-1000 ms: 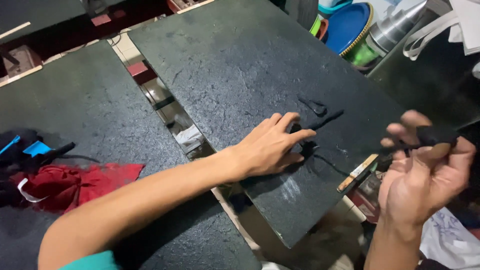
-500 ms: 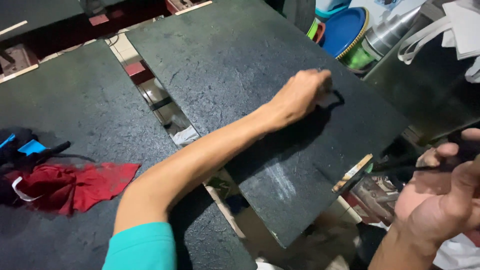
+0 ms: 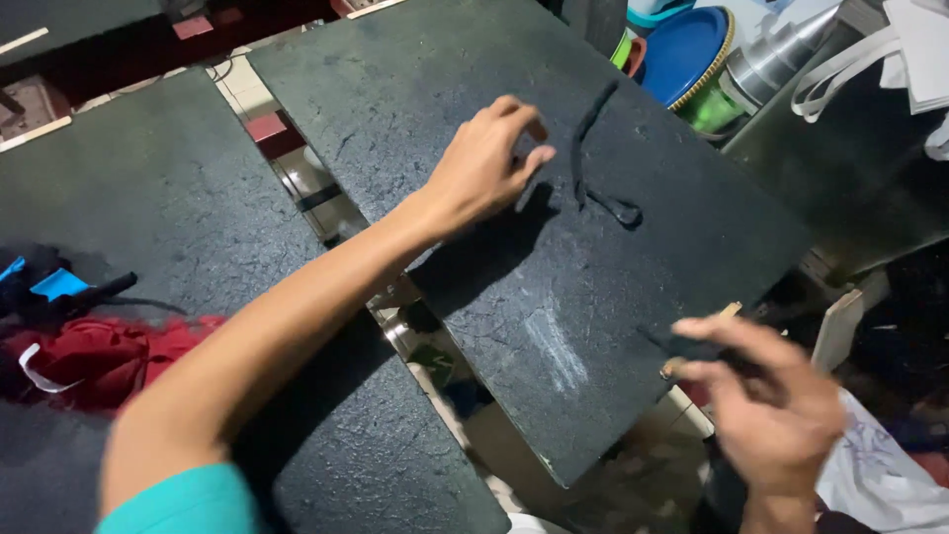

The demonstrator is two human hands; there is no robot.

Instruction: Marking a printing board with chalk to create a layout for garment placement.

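So the left hand is stretched way out over the big dark slab that's sitting tilted like a table top, fingers loosely curled and a bit apart, not clamped on anything as far as I can see. It's hovering over or barely grazing the slab surface, can't tell which. Just to the right of its fingertips there's a thin black strip lying on the slab, running down from the upper edge and ending in a little dark blob near the middle; the hand is close beside it but not touching it. The right hand is down at the lower right, off the slab's near corner, pretty blurred. Thumb and fingers look drawn together around something dark and thin, but honestly I can't tell for sure what the grip is pinching or if it's pinching at all. A second dark slab sits to the left, with a gap between the two showing tiled floor underneath. On that left slab there's a crumpled red cloth and something blue and black just above it. Top right, beyond the slab, there's a blue round lid and a shiny metal container.
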